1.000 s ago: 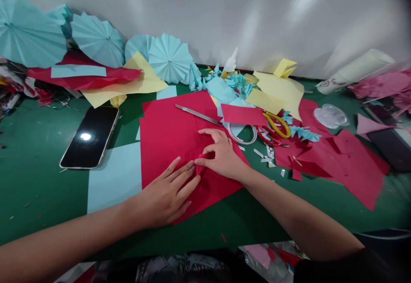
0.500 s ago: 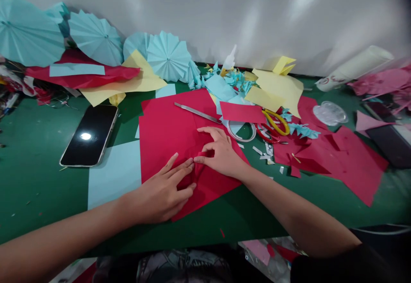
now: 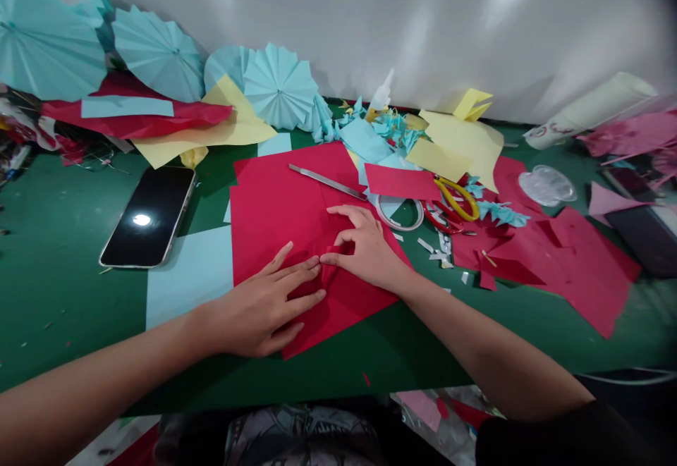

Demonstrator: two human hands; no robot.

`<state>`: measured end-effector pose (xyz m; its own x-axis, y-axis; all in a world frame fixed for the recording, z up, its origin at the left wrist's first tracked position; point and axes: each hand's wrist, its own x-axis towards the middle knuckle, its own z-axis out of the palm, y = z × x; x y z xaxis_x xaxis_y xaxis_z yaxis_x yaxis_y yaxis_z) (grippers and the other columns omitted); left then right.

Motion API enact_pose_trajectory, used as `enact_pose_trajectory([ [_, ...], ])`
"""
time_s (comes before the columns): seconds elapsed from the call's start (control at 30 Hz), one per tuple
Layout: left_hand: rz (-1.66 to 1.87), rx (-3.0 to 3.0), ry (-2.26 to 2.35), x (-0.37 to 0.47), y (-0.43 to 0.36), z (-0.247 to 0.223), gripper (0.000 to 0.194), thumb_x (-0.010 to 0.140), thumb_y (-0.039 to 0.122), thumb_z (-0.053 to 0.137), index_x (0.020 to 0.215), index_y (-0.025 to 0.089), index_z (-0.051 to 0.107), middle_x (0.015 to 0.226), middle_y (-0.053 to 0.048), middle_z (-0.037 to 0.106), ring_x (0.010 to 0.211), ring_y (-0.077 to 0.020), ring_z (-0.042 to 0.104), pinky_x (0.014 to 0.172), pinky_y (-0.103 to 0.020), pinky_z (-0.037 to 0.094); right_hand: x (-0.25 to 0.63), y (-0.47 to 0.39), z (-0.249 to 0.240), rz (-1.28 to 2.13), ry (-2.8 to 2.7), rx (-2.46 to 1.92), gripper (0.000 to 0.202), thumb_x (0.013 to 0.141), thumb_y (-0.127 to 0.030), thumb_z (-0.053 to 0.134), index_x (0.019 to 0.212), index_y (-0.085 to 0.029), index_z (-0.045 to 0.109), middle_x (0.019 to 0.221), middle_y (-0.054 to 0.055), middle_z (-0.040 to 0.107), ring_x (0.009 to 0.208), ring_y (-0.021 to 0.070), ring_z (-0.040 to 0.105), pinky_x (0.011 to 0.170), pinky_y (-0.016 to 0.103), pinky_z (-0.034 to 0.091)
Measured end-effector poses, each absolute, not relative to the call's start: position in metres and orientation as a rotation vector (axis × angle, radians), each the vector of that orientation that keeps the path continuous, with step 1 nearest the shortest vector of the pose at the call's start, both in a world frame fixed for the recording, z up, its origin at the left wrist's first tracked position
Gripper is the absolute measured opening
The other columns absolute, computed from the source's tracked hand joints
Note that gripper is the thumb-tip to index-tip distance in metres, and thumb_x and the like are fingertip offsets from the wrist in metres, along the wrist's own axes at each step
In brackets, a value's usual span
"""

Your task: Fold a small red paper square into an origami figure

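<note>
Rosettes of pleated light-blue paper [image 3: 159, 51] stand against a pale wall [image 3: 338, 22] beyond the far left of a red paper stack [image 3: 275, 219], apparently leaned there to keep their shape and spare the green tabletop [image 3: 58, 240]. A smartphone [image 3: 151, 216] lies screen up to the stack's left, perhaps for easy viewing, while a light-blue sheet [image 3: 187, 276] juts from under the stack's left edge. On the stack, a left hand [image 3: 267, 304] rests palm down, fingers spread, gripping nothing, seemingly to steady the paper. At its fingertips, toward the stack's near middle, sits a small folded red piece [image 3: 328, 276], partly hidden. A slim metal craft knife [image 3: 328, 182] lies across the stack's far side, presumably parked clear of the fingers. The right hand [image 3: 364, 244] bends over the fold, thumb tip beside the left fingertips, forefinger curled near the thumb; whether they pinch the paper cannot be told. Just off the stack's right edge sit a tape roll [image 3: 402, 228] and yellow-handled scissors [image 3: 474, 206], likely kept aside for working room. Red offcuts [image 3: 576, 261] spread well to the stack's right.
</note>
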<state>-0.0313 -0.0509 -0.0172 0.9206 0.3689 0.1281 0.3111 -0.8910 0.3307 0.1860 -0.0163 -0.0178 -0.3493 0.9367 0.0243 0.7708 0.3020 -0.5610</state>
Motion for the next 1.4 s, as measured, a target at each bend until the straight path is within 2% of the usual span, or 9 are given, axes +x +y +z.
enact_pose_trajectory([
  [0.23,0.290,2.833,0.532,-0.030,-0.052,-0.017,0.037,0.086,0.023,0.049,0.122,0.016,0.052,0.131,-0.021,0.045,0.127,-0.0311,0.037,0.103,-0.062,0.018,0.190,-0.013,-0.019,0.697,-2.180,-1.510,0.027,0.072,-0.040,0.067,0.057,-0.019,0.060,0.128,0.005,0.049,0.121,0.0277,0.038,0.096,0.053,0.032],
  [0.37,0.274,2.862,0.550,-0.028,-0.054,-0.017,0.033,0.089,0.024,0.044,0.118,0.014,0.054,0.129,-0.021,0.047,0.126,-0.0312,0.038,0.104,-0.061,0.021,0.189,-0.012,-0.021,0.644,-2.168,-1.510,0.030,0.071,-0.042,0.067,0.055,-0.018,0.059,0.124,0.006,0.051,0.119,0.0278,0.040,0.096,0.052,0.033],
  [0.57,0.281,2.852,0.547,-0.027,-0.056,-0.024,0.031,0.089,0.028,0.044,0.117,0.016,0.054,0.138,-0.010,0.041,0.131,-0.0307,0.030,0.108,-0.060,0.006,0.189,-0.013,-0.022,0.630,-2.165,-1.494,0.026,0.070,-0.035,0.069,0.054,-0.018,0.058,0.122,0.006,0.052,0.118,0.0268,0.042,0.096,0.049,0.035],
  [0.8,0.333,2.822,0.589,-0.026,-0.058,-0.029,0.033,0.090,0.031,0.045,0.119,0.017,0.053,0.136,-0.009,0.045,0.129,-0.0290,0.034,0.108,-0.058,0.000,0.200,-0.007,-0.012,0.819,-2.254,-1.432,0.012,0.073,-0.027,0.067,0.064,-0.019,0.063,0.132,0.006,0.043,0.125,0.0251,0.036,0.103,0.046,0.032],
  [0.97,0.358,2.830,0.592,-0.026,-0.058,-0.029,0.033,0.090,0.032,0.045,0.118,0.017,0.054,0.134,-0.008,0.048,0.128,-0.0288,0.035,0.109,-0.057,-0.004,0.203,-0.006,-0.010,0.829,-2.263,-1.424,0.012,0.073,-0.023,0.066,0.063,-0.018,0.062,0.132,0.007,0.041,0.126,0.0246,0.035,0.105,0.045,0.030],
  [1.27,0.382,2.862,0.601,-0.025,-0.059,-0.028,0.030,0.090,0.032,0.045,0.113,0.016,0.056,0.132,-0.008,0.049,0.126,-0.0284,0.039,0.109,-0.055,-0.004,0.203,-0.006,-0.014,0.791,-2.287,-1.400,0.014,0.073,-0.022,0.064,0.062,-0.016,0.058,0.134,0.009,0.038,0.127,0.0263,0.035,0.103,0.046,0.032],
  [1.4,0.387,2.878,0.611,-0.023,-0.059,-0.027,0.030,0.090,0.033,0.045,0.112,0.017,0.057,0.131,-0.007,0.051,0.125,-0.0284,0.040,0.109,-0.056,-0.004,0.203,-0.011,-0.016,0.736,-2.320,-1.389,0.022,0.067,-0.035,0.070,0.068,-0.017,0.057,0.137,0.010,0.035,0.127,0.0299,0.032,0.101,0.050,0.032],
])
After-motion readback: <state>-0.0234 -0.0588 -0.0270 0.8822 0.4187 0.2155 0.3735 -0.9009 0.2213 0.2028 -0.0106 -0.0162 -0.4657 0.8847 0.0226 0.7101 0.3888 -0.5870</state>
